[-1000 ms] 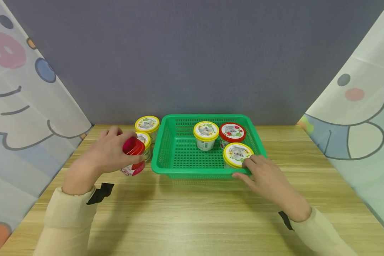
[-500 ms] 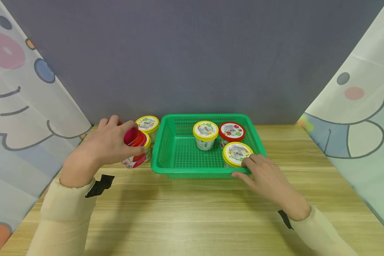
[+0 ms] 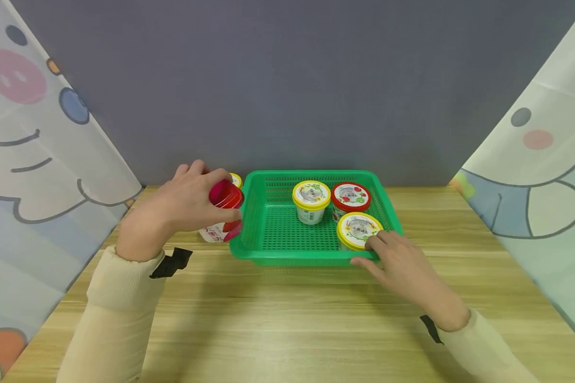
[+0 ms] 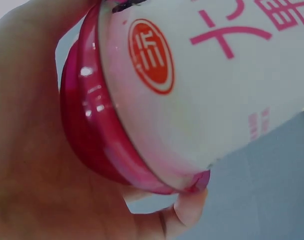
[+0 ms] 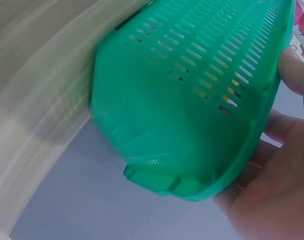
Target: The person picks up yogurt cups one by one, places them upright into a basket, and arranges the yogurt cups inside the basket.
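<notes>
My left hand [image 3: 184, 202] holds a cup [image 3: 215, 232] by its glossy pinkish-red top, just outside the left end of the green basket [image 3: 297, 256]. In the left wrist view the cup [image 4: 207, 100] shows a white body with pink characters and a round red mark. At the basket's front right corner, my right hand [image 3: 400, 266] grips the rim, thumb outside and fingers over it. Beside those fingers, inside the basket, sits a yellow-lidded tub [image 3: 356, 230]. A red-lidded tub [image 3: 351, 197] and another yellow-lidded tub [image 3: 311, 196] stand farther back in it.
Behind my left hand, a yellow-lidded tub [image 3: 237, 180] shows only part of its lid, left of the basket. A grey panel [image 3: 297, 90] rises at the table's back edge. Curtains with cartoon prints [image 3: 43, 165] hang on both sides of the wooden table [image 3: 287, 319].
My left hand has carried the cup right and slightly away from me, to the basket's left side, now covering most of the yellow-lidded tubs there. My right hand stays on the basket rim.
</notes>
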{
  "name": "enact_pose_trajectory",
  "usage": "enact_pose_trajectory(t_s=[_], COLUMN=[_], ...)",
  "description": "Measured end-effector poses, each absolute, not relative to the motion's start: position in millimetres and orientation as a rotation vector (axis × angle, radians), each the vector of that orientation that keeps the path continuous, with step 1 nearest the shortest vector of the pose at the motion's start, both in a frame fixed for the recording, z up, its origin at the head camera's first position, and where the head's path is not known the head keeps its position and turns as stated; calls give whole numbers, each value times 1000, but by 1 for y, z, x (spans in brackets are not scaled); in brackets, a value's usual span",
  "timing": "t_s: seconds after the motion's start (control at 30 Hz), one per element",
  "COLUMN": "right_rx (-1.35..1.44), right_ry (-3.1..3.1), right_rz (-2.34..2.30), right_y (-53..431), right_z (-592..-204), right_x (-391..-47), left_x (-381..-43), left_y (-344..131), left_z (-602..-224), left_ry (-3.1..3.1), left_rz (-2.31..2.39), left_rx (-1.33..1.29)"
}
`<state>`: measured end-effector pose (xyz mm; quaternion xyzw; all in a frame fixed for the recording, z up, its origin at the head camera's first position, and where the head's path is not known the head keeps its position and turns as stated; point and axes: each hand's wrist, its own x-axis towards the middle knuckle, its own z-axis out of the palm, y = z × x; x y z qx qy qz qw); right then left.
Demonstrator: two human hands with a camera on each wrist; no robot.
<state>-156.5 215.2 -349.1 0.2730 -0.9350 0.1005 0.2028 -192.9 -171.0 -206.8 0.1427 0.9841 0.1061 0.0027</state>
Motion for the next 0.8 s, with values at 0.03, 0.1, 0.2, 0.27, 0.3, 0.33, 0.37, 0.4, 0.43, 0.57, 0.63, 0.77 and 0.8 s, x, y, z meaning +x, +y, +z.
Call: enact_pose_trajectory(t_s=[0.03, 0.1, 0.2, 0.27, 0.3, 0.33, 0.37, 0.4, 0.43, 0.57, 0.63, 0.77, 0.8], right_rx=[763, 767, 773, 776, 776, 776, 776, 775, 774, 776, 778, 778, 777], right_ry=[-2607, -2599, -2584, -2579, -2578, -2577, -2578, -2579, -2580, -2585, -2584, -2579, -2577], right_rz=[281, 285, 288, 290, 291, 291, 293, 292, 292, 291, 290, 286, 287], right_y=[216, 216, 216, 216, 216, 216, 216, 216, 216, 216, 215, 215, 216], right_z=[-349, -349, -350, -351, -351, -351, -351, -352, -351, -351, -351, -351, -351], right_x=[-157, -157, -158, -159, -159, -159, -159, -159, -159, -158, -157, -157, -157], left_x=[-195, -198, -202, -205, -207, -209, -211, -212, -214, -221, -224, -231, -232], left_y=[-169, -165, -160, -156, -154, -152, -150, -148, -146, -138, -135, -128, -126], left_z=[-207, -206, -205, -204, -205, -205, -205, -205, -206, -211, -213, -219, -221], left_ry=[3088, 3092, 3082, 3064, 3053, 3039, 3030, 3022, 3017, 3000, 2994, 2980, 2978], left_rz=[346, 355, 360, 363, 369, 377, 382, 386, 389, 367, 347, 311, 306], left_rx=[454, 469, 503, 525, 533, 542, 547, 553, 559, 594, 613, 636, 640])
